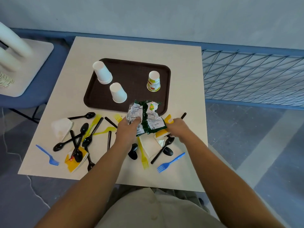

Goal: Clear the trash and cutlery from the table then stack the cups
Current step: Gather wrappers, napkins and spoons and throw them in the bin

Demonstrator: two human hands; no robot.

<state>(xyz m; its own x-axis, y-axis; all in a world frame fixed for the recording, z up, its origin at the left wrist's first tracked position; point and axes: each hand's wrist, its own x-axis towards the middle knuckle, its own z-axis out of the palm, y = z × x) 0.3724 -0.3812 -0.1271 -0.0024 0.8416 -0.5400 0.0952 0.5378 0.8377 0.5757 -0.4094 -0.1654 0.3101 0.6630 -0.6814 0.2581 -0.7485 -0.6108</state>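
One green wrapper (148, 120), left hand (127, 130) gripping, overlaps tray's (131, 69) near edge.

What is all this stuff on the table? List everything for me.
table: one, cream, centre
tray: one, brown, far half of table
cups: three spots, upside down on tray; two white (far-left looks stacked), one printed
wrapper: one, green-silver, crumpled, at tray's near edge
packets: about three, yellow-white; near left and by wrapper
napkins: two, white; left and centre
spoons: many, black, scattered near side
yellow forks: about four, among spoons
blue forks: two, near corners
wire rack: one, blue, right of table
left hand: grips wrapper
right hand: seems to grip a packet
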